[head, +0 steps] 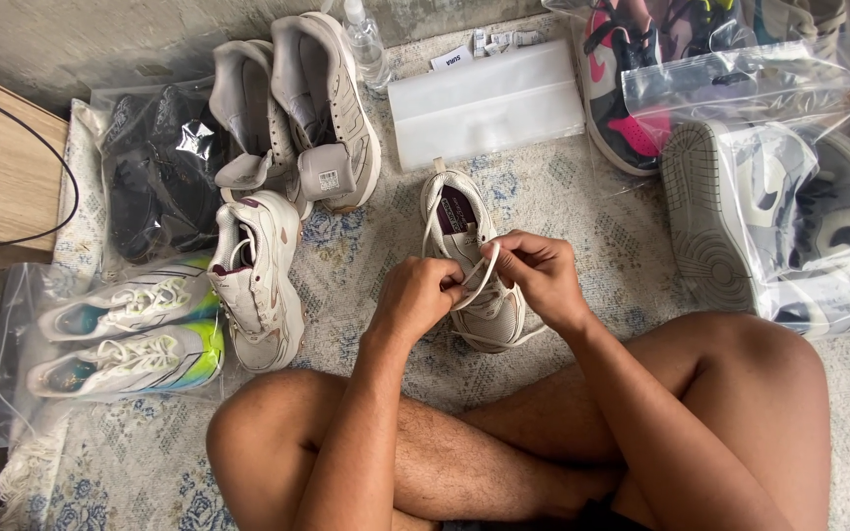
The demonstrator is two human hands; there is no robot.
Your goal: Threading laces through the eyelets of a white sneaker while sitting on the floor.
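A beige sneaker [466, 236] lies on the rug in front of my crossed legs, toe toward me. My left hand [415, 295] and my right hand [535, 270] meet over its front part. Both pinch a white shoelace [484, 270] that loops between my fingers. The sneaker's toe is hidden under my hands.
Another beige sneaker [260, 275] lies to the left, with two more [297, 108] behind it. Bagged white-and-green shoes [130, 334] and a bagged black pair [154, 167] lie at left. Bagged grey sneakers [779, 216] and pink ones [632, 79] lie at right. A white flat bag [484, 98], a spray bottle [366, 39], and a wooden board [2, 167] are nearby.
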